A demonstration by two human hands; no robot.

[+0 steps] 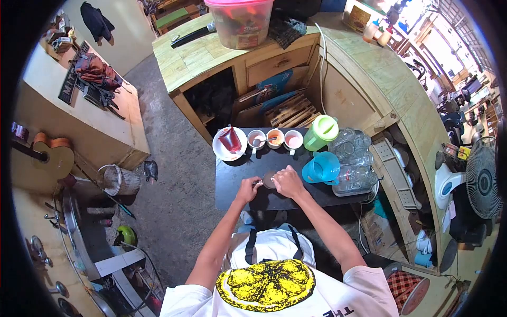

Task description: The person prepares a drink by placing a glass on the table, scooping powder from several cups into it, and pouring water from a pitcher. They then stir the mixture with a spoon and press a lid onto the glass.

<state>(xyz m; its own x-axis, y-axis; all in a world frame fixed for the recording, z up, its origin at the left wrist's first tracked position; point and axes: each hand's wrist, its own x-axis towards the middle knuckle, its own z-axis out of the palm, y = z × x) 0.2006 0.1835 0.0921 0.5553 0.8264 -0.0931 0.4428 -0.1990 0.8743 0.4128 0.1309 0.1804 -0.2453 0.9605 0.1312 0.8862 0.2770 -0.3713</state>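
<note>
Near the front of a small dark table (232,185), my two hands meet at a round vessel with a brown top or contents (269,179), possibly a cup. My left hand (248,190) is closed at its left edge. My right hand (288,183) is closed over its right side, and the fingers hide what they grip. Behind them stand white cups (256,138) in a row, with a spoon (270,139) across two of them. A white plate (217,150) holds a dark red packet (230,141). Right of my hands are a blue pitcher (321,167) and a green lidded jug (321,133).
Several clear glasses (353,153) crowd the table's right end. Beyond it rises a wooden counter (174,68) with a pink-lidded tub (243,26). A fan (481,177) is at the right; a bucket (120,180) and green gas cylinder (125,235) are at the left.
</note>
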